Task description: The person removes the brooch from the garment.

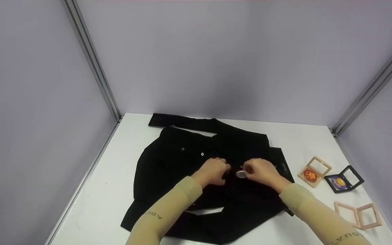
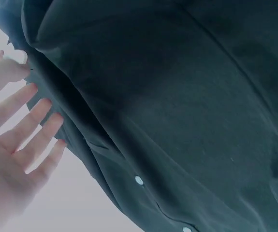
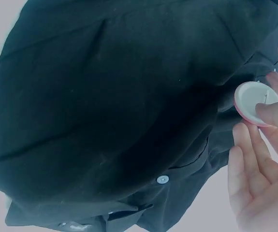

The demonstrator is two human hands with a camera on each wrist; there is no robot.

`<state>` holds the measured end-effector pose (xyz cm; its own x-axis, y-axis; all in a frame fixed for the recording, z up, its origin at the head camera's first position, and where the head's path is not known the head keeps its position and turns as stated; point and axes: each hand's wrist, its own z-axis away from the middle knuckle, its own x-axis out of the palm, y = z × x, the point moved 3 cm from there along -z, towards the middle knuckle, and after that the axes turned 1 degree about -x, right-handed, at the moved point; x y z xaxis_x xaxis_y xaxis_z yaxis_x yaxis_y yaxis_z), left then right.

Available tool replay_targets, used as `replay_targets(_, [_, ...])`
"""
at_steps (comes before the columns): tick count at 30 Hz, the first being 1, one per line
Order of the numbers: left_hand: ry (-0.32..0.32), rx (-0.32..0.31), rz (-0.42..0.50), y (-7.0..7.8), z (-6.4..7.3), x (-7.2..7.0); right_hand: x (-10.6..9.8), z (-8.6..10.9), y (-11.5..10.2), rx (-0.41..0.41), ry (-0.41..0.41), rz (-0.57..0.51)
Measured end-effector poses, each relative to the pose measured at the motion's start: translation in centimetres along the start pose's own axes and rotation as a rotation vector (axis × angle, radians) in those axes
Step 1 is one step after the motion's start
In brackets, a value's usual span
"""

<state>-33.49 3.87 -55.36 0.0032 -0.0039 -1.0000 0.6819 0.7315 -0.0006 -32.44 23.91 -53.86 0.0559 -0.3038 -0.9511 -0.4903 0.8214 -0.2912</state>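
Note:
A black button-up garment (image 1: 168, 170) lies spread on the white table, with small pale buttons on it. Above its middle, my right hand (image 1: 262, 172) pinches a round pin badge (image 1: 241, 174) between thumb and fingers. In the right wrist view the badge (image 3: 249, 100) turns its white back with a metal pin toward the camera, and its rim is pinkish red. My left hand (image 1: 213, 170) is just left of the badge, over the garment. In the left wrist view its fingers (image 2: 25, 128) are loosely extended beside the dark cloth, with nothing seen in them.
At the table's right side stand several small open frame cases: a wooden one (image 1: 320, 166) with a red badge, a black one (image 1: 351, 173) with a purple and yellow badge, and a pale wooden one (image 1: 352, 203) without a badge. Grey walls (image 1: 216, 61) enclose the table.

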Motion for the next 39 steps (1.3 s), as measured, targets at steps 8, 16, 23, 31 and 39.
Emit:
replay_targets(8, [-0.126, -0.121, 0.021, -1.5, 1.8, 0.2, -0.4, 0.3, 0.5, -0.028, 0.003, 0.057])
replay_targets(16, [-0.200, -0.205, 0.093, -2.9, 2.9, 1.3, -1.0, 0.6, 1.0, -0.038, 0.025, 0.078])
replay_targets(23, [-0.296, -0.281, 0.150, -4.0, 3.9, 1.8, -1.3, 0.9, 1.7, -0.028, 0.025, 0.099])
replay_targets(31, [-0.318, -0.336, 0.187, -4.7, 4.9, 2.4, -1.9, 1.1, 2.2, -0.029, 0.030, 0.124])
replay_targets(39, [-0.296, -0.328, 0.173, -4.8, 5.1, 2.6, -2.9, 1.5, 2.7, -0.024, 0.042, 0.132])
